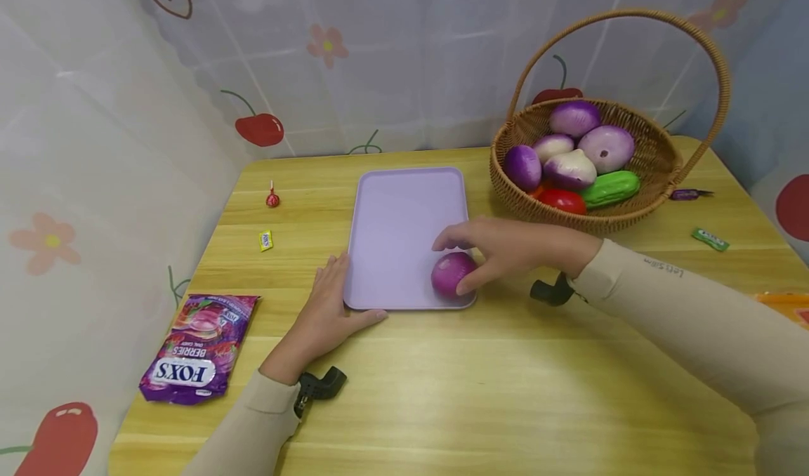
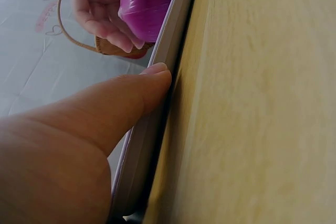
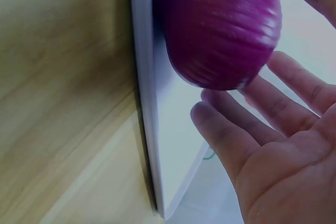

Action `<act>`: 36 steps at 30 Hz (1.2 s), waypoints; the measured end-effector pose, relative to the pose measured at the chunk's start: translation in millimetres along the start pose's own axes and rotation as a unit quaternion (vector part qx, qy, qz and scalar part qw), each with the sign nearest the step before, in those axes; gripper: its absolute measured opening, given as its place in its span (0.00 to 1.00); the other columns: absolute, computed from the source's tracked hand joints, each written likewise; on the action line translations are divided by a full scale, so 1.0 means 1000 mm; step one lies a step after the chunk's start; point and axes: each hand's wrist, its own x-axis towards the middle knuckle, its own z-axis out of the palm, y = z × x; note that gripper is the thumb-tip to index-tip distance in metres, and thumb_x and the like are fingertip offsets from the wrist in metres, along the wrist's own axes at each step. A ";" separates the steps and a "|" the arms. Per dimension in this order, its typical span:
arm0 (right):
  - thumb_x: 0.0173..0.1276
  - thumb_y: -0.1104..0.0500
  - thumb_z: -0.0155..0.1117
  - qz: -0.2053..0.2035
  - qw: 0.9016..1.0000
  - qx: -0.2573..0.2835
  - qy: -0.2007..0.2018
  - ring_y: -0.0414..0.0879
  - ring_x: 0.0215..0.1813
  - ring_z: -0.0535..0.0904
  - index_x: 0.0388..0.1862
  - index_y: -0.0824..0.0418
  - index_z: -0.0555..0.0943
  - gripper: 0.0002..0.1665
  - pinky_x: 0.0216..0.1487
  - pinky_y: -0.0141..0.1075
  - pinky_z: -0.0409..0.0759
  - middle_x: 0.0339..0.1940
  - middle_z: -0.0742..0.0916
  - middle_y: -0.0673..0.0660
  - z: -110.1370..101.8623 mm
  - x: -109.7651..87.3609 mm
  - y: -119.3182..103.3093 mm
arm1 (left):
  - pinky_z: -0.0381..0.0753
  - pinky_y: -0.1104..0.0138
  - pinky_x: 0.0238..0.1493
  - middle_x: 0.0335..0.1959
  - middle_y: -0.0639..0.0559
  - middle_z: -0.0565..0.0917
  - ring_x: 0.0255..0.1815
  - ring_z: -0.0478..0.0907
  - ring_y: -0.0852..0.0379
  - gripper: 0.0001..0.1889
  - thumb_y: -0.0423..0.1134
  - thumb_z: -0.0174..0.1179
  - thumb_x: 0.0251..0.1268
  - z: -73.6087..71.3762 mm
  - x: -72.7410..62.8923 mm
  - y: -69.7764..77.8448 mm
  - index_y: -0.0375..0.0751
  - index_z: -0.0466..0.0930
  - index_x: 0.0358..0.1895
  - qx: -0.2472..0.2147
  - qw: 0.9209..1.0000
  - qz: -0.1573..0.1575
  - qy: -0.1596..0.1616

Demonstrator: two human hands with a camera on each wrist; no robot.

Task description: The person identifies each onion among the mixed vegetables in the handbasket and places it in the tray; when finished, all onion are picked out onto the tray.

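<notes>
A purple onion (image 1: 450, 274) rests at the near right corner of a lilac tray (image 1: 404, 223). My right hand (image 1: 505, 249) is spread around its right side, fingers loosely bent and apart. In the right wrist view the fingers (image 3: 226, 135) stand just beside the onion (image 3: 226, 30), and the thumb is away from it. At the tray's near left corner lies my left hand (image 1: 331, 293), its fingers straight along the left side. Its thumb (image 2: 152, 80) touches the near rim in the left wrist view.
A wicker basket (image 1: 505, 170) at the back right holds several purple vegetables, a green one and something red. On the left lie a candy bag (image 1: 199, 349), a yellow sweet (image 1: 265, 241) and a red lollipop (image 1: 272, 198). A green-wrapped sweet (image 1: 711, 239) lies at the right.
</notes>
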 end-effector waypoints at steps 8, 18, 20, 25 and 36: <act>0.64 0.40 0.80 -0.010 1.000 -0.007 0.000 0.53 0.71 0.75 0.73 0.63 0.75 0.46 0.72 0.52 0.73 0.69 0.81 0.59 -0.007 0.002 -0.004 | 0.32 0.50 0.82 0.86 0.36 0.45 0.85 0.35 0.40 0.67 0.67 0.74 0.59 0.000 0.000 0.000 0.31 0.40 0.85 -0.001 1.000 0.003 0.002; 0.69 0.39 0.75 -0.044 0.998 -0.038 0.025 0.53 0.72 0.74 0.72 0.62 0.78 0.42 0.73 0.51 0.71 0.69 0.82 0.57 -0.013 0.008 -0.008 | 0.32 0.50 0.82 0.86 0.36 0.45 0.85 0.35 0.39 0.67 0.67 0.74 0.60 0.000 0.000 0.000 0.31 0.40 0.85 -0.002 1.000 0.006 0.002; 0.69 0.38 0.75 -0.036 0.998 -0.039 0.030 0.51 0.72 0.74 0.72 0.60 0.78 0.42 0.74 0.50 0.71 0.70 0.81 0.56 -0.015 0.009 -0.010 | 0.31 0.50 0.82 0.86 0.36 0.45 0.85 0.35 0.40 0.67 0.67 0.74 0.59 0.000 0.000 0.000 0.31 0.40 0.85 -0.002 1.000 0.006 0.002; 0.68 0.35 0.75 -0.006 0.997 -0.057 0.059 0.48 0.73 0.72 0.73 0.54 0.78 0.41 0.75 0.48 0.69 0.71 0.80 0.51 -0.027 0.007 -0.015 | 0.31 0.50 0.82 0.86 0.35 0.45 0.85 0.35 0.39 0.68 0.67 0.73 0.59 0.000 0.000 -0.001 0.30 0.40 0.85 -0.001 1.000 0.006 0.003; 0.73 0.45 0.74 0.046 0.979 -0.029 0.195 0.55 0.72 0.75 0.72 0.58 0.78 0.34 0.74 0.54 0.70 0.68 0.82 0.55 -0.083 -0.020 0.007 | 0.32 0.50 0.82 0.86 0.35 0.45 0.85 0.36 0.39 0.67 0.66 0.74 0.59 0.001 0.000 -0.001 0.30 0.40 0.85 0.000 1.000 0.007 0.004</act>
